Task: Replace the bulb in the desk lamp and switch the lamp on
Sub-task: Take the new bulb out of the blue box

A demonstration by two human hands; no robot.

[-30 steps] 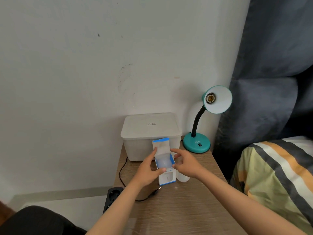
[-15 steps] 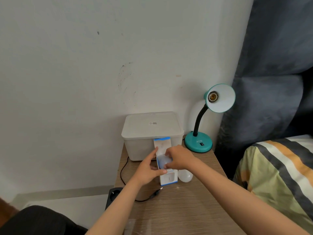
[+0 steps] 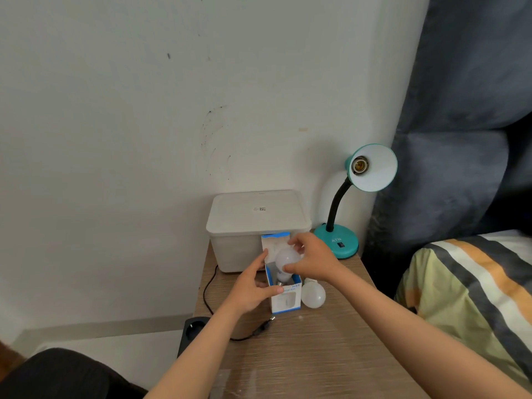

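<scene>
New bulb point(image 3: 286, 257): half out of the blue-and-white carton point(image 3: 283, 295), its white globe raised above the open top, its base not yet clear of the walls.
Right hand point(image 3: 312, 259): closed on the new bulb, fingertips curled round the globe.
Left hand point(image 3: 251, 286): clamped on the carton's side — the thumb is laid across the front panel, steadying it on the wooden surface point(image 3: 302, 349).
Old bulb point(image 3: 313, 293): lying on its side just beside the carton, to its right.
Desk lamp point(image 3: 357, 197): standing at the back right, shade turned outward, socket point(image 3: 359, 165) seen to be empty.
Step judged: unboxing, with fitting and switching on not yet done.
Risks: the smooth globe could be let slip if the base catches on the carton flap; the loose old bulb could be nudged by a forearm and rolled off the edge — the glass would likely be broken.
</scene>
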